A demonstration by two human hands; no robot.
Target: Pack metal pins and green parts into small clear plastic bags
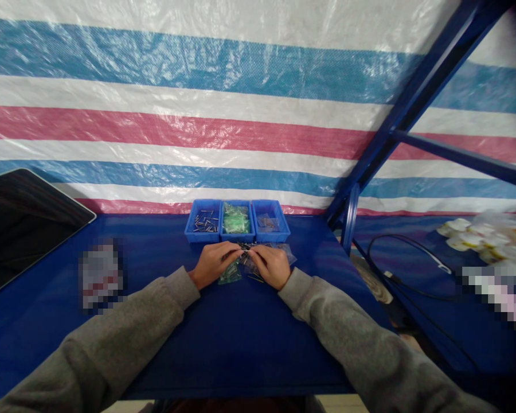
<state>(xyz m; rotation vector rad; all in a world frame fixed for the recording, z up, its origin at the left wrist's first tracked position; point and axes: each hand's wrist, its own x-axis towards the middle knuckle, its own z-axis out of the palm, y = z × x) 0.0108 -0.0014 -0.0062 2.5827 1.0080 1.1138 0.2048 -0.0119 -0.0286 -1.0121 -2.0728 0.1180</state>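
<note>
My left hand (212, 264) and my right hand (274, 266) meet over the blue table, thumbs and fingertips pinched close together. Whatever lies between the fingertips is too small to make out. Under and between the hands is a loose pile of thin dark metal pins (255, 278). A green-tinted plastic bag (230, 275) lies below my left fingers, and a clear plastic bag (289, 253) sticks out behind my right hand. Just beyond stand three joined blue bins: the left bin (189, 236) has metal pins, the middle bin (237, 237) green bags, the right bin (286, 232) clear bags.
A dark-screened tablet or monitor (30, 223) lies at the left, with a blurred-out packet (100, 275) nearby. Blue metal frame bars (350, 215) rise at the right. Beyond them are a black cable (413, 289) and white-and-yellow items (473, 236). A striped tarp (198, 132) hangs behind.
</note>
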